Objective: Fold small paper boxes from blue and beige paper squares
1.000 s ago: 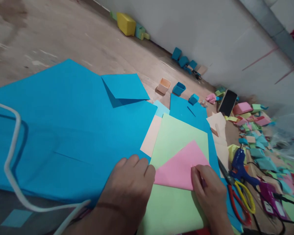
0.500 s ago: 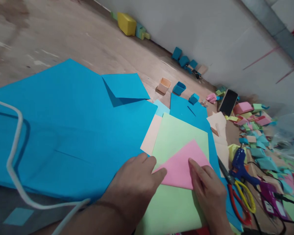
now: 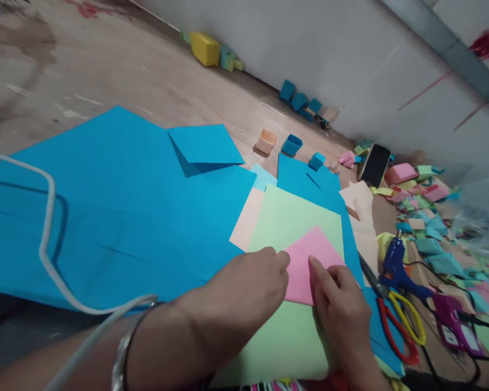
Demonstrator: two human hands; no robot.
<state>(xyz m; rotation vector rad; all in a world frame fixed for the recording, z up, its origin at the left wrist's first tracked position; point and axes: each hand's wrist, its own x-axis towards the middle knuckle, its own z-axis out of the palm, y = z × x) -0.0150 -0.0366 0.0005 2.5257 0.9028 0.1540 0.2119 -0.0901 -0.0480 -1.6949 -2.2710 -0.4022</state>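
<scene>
A large bright blue paper sheet [image 3: 118, 212] fills the left and centre of the frame, with a white cord [image 3: 49, 228] looping over it. At lower right lie red-and-yellow-handled scissors [image 3: 399, 331] beside a blue glue gun [image 3: 395, 260]. A black phone [image 3: 374, 164] leans at upper right, near scattered coloured paper scraps [image 3: 427, 217]. A yellow paper box [image 3: 204, 48] sits at upper centre by the wall.

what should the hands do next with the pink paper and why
Probably run the right hand along the fold to crease it: the pink paper lies folded on the green sheet, and the left hand and right fingertips both press on it.
</scene>
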